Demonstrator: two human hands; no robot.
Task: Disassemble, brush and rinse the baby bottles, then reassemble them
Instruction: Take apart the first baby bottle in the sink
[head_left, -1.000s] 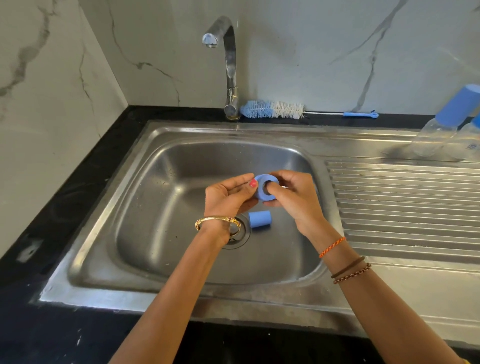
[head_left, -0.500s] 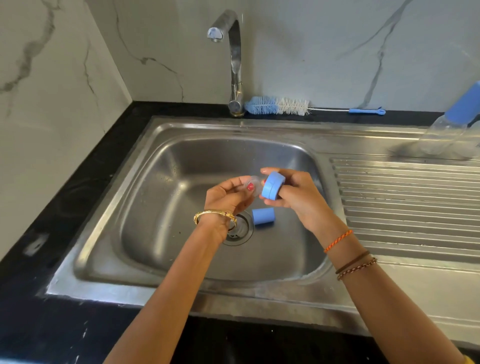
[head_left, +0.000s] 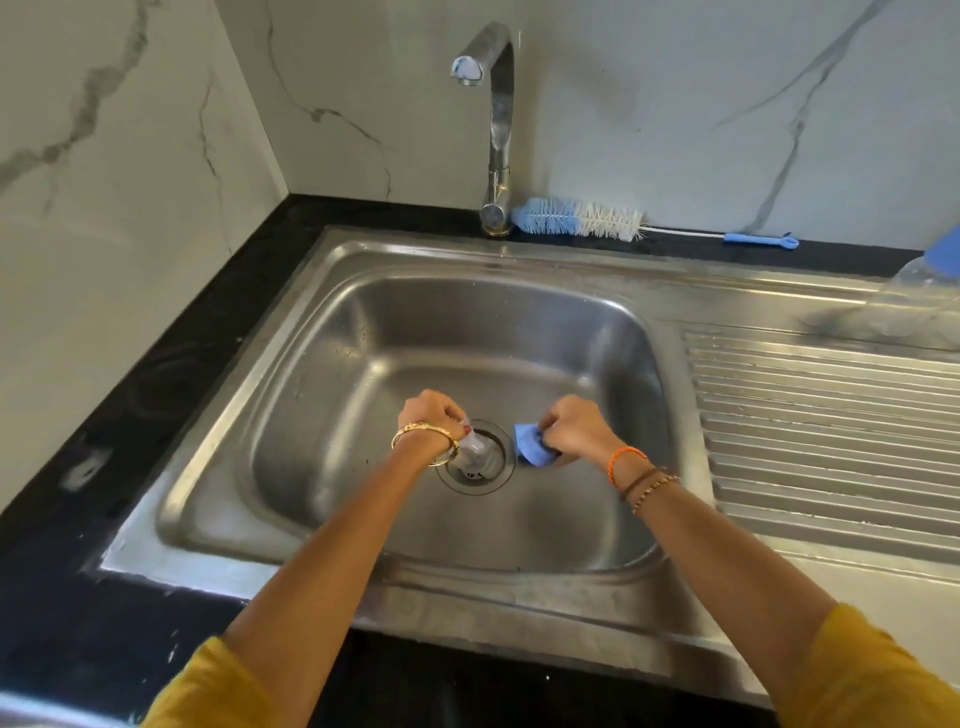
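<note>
So we're early in the job, as far as I can tell. Closest in, both hands are low in the sink (head_left: 670, 467), right by the drain (head_left: 475, 457). Left hand (head_left: 431, 415) has its fingers curled, pinching a clear teat (head_left: 471, 449) that sits over the drain. Right hand (head_left: 574, 428) is curled round blue bottle parts (head_left: 531, 448), looks like the screw ring, maybe the cap too, but it's a blurry blue blob so I can't tell them apart. So one bottle top looks taken apart, though I can't spot that bottle's body anywhere. Further back on the drainboard, at the far right edge, one bottle (head_left: 919, 301) with its blue top on looks not yet disassembled. Behind that, the bottle brush (head_left: 582, 218) lies dry-looking on the counter beside the tap (head_left: 496, 104), and no water is running. My guess: brushing, rinsing and all the reassembly are left.
</note>
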